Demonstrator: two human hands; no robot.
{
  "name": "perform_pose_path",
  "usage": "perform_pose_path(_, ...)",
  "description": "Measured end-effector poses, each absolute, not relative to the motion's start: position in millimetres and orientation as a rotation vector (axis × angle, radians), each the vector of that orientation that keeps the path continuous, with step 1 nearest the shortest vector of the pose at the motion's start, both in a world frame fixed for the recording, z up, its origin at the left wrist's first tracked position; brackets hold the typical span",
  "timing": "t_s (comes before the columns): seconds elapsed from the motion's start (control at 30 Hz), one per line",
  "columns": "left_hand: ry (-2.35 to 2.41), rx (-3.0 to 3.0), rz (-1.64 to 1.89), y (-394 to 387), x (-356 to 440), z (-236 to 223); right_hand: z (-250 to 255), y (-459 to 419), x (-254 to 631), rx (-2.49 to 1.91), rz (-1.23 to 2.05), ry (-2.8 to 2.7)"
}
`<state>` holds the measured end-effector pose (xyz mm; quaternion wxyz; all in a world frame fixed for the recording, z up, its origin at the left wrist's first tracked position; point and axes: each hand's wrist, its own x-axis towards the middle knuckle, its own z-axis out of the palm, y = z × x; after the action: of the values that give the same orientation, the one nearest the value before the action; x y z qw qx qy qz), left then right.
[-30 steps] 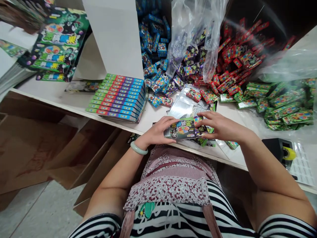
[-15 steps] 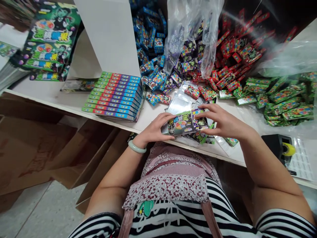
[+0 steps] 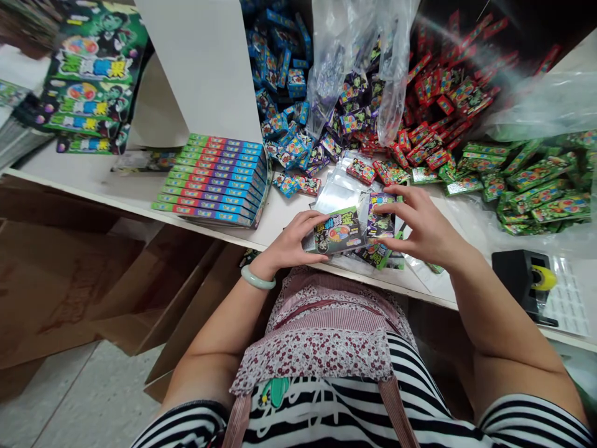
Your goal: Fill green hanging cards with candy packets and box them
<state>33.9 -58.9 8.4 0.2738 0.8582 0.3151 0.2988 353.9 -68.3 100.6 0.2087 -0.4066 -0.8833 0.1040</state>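
My left hand [image 3: 303, 239] grips the left end of a flat dark printed packet [image 3: 339, 230], thumb below and fingers above. To the right of it, my right hand [image 3: 415, 218] holds a small purple candy box [image 3: 380, 214] between thumb and fingers. A narrow gap separates box and packet. Beneath them lie a green and black packet [image 3: 377, 254] and a clear plastic sleeve [image 3: 342, 185]. A few red boxes [image 3: 361, 171] rest just beyond the hands.
Stacked rows of coloured boxes [image 3: 212, 180] stand at left by a white board [image 3: 205, 68]. Heaps of blue [image 3: 291, 143], purple [image 3: 354, 118], red [image 3: 424, 146] and green boxes [image 3: 536, 180] spread across the back and right. A tape dispenser [image 3: 520, 280] sits at the right edge.
My right hand has moved slightly right and turned the purple box more upright, away from the dark packet's right end. The left hand stays nearly still with its packet.
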Motion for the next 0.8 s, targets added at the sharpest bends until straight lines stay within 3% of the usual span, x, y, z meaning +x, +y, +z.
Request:
perform_pose_path(0.4,0.827,2.43,0.79,-62.8,35.3,6.8,91.1,-70.7,352.8,-1.007,0.481,-2.661)
perform_pose_path(0.8,0.811,2.411,0.842,-59.7,44.9,5.4,74.5,-64.5,346.9,-0.999,0.65,-2.522)
